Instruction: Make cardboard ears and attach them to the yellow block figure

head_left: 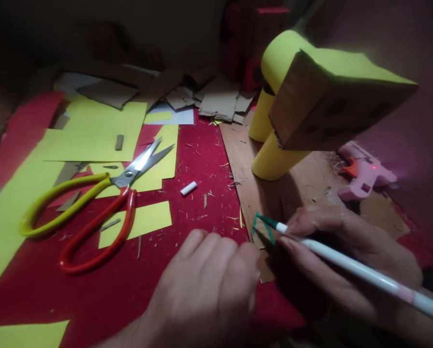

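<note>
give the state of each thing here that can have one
Metal scissors, yellow and red handles: open
Pink plastic glue gun: red light lit
Slim white brush, green tip: in right hand
Small brown cardboard piece: marked green
Yellow cardboard model: upright
Left hand: curled, palm hidden

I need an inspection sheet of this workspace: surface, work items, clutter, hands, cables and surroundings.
Surface: dark red work surface, with a brown board on the right side.
Job's things: green-tipped white pen at a small cardboard piece with green lines; cardboard box with yellow tubes beneath it.
Clutter: open scissors, yellow paper, cardboard scraps, short white cylinder, fine shreds.
Hands: right hand holds the pen; left hand is curled near the cardboard piece, contact unclear.
Cables: nothing seen.
Surroundings: pink glue gun, red light on, at right; dark, blurred background.
</note>
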`<control>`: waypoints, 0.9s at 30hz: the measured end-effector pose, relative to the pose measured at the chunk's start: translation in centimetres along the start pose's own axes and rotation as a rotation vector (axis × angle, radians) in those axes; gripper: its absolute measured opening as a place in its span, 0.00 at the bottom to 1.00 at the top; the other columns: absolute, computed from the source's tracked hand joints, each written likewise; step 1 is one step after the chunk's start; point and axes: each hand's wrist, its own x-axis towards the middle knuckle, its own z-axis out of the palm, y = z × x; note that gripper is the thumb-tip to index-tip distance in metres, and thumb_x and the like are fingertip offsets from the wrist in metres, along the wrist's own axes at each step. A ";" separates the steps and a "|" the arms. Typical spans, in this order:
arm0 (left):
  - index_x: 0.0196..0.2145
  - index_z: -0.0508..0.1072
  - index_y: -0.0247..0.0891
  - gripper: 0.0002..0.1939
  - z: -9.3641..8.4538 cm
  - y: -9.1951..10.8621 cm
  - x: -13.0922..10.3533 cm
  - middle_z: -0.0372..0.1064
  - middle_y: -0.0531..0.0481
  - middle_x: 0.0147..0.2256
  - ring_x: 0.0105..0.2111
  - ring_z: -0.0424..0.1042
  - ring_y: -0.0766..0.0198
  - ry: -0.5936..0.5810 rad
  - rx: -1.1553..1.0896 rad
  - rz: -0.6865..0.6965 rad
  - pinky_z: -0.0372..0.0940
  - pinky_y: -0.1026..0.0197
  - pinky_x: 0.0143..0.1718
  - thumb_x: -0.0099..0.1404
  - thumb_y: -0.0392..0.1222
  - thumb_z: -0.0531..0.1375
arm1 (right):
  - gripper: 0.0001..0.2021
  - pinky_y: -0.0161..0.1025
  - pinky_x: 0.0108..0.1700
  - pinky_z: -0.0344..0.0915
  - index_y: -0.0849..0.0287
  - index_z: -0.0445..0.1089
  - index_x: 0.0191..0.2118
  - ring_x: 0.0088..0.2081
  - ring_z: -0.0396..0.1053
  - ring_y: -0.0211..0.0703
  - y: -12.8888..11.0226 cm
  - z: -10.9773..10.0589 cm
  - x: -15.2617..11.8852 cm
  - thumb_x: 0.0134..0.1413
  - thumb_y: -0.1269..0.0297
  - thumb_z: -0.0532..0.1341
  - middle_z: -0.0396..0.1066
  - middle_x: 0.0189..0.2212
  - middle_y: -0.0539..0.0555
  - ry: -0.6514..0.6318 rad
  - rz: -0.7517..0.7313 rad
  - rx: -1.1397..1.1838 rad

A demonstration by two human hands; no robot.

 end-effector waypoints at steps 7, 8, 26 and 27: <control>0.43 0.67 0.25 0.13 -0.7 -0.1 0.4 0.64 0.47 0.26 0.26 0.59 0.61 0.144 -0.125 0.072 0.57 0.57 0.28 0.58 0.30 0.57 | 0.08 0.31 0.26 0.65 0.53 0.65 0.38 0.26 0.71 0.35 -0.1 0.4 -0.7 0.51 0.70 0.61 0.73 0.27 0.47 0.018 -0.025 0.050; 0.44 0.66 0.24 0.14 -0.7 0.1 0.4 0.63 0.48 0.25 0.26 0.58 0.61 0.135 -0.153 0.076 0.56 0.57 0.27 0.59 0.30 0.56 | 0.08 0.31 0.25 0.65 0.53 0.65 0.38 0.26 0.71 0.36 -0.2 0.5 -0.7 0.51 0.69 0.61 0.73 0.26 0.48 0.007 -0.046 0.071; 0.42 0.70 0.27 0.16 1.9 4.7 -0.7 0.74 0.30 0.40 0.32 0.73 0.48 0.016 0.250 0.184 0.58 0.51 0.36 0.67 0.42 0.50 | 0.02 0.29 0.23 0.63 0.56 0.66 0.32 0.23 0.69 0.32 -0.1 -1.6 2.0 0.53 0.69 0.60 0.72 0.24 0.46 -0.138 0.064 0.064; 0.41 0.70 0.27 0.15 2.0 4.8 -0.7 0.74 0.29 0.39 0.32 0.73 0.48 0.011 0.254 0.172 0.58 0.52 0.35 0.67 0.42 0.50 | 0.02 0.28 0.22 0.62 0.56 0.67 0.32 0.22 0.68 0.32 -0.2 -1.6 2.2 0.53 0.70 0.60 0.71 0.23 0.46 -0.166 0.062 0.069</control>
